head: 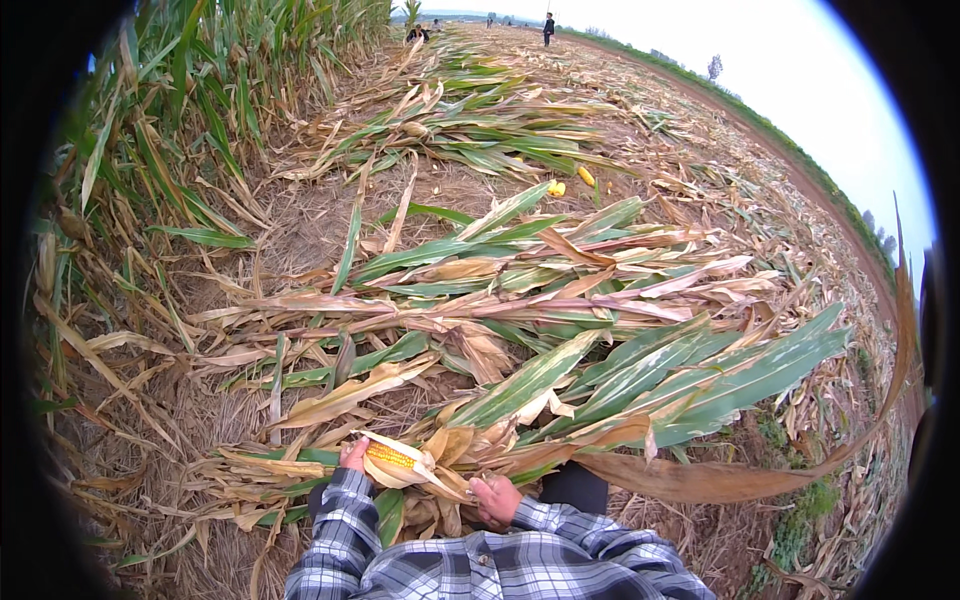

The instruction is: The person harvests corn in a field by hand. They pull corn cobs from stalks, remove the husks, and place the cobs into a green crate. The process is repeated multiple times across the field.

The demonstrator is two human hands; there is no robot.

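Note:
An ear of yellow corn (390, 453) lies before me with its pale husk (386, 476) partly peeled back, so the kernels show. My left hand (355, 454) grips the ear's left end, fingers partly hidden behind it. To the right, my right hand (495, 498) is closed at the end of the dry husk leaves (454, 484) that trail from the ear; its fingers are curled, and what they pinch is mostly hidden. Cut corn stalks (517, 442) with green and brown leaves lie right beneath and beyond both hands.
Standing corn plants (217, 97) wall off the left side. Husked yellow cobs (586, 176) lie on the soil ahead, past a row of felled stalks (525, 300). A long dry leaf (697, 480) arches up at the right. Far off, a person (548, 28) stands; another person (418, 33) is low by the corn.

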